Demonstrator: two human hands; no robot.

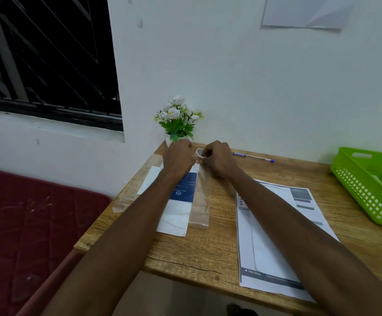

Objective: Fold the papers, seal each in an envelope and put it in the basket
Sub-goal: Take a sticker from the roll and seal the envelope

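Both hands are curled around a small roll of tape (200, 153) at the far end of the table (210, 252). Right hand (217, 159) holds the roll; left hand (178, 158) seems to pinch its loose end, though I cannot tell for sure. Just near of the hands lies the clear envelope (200, 201) with the folded paper (179, 208), its long side running near to far. Far right sits the green basket (372, 185).
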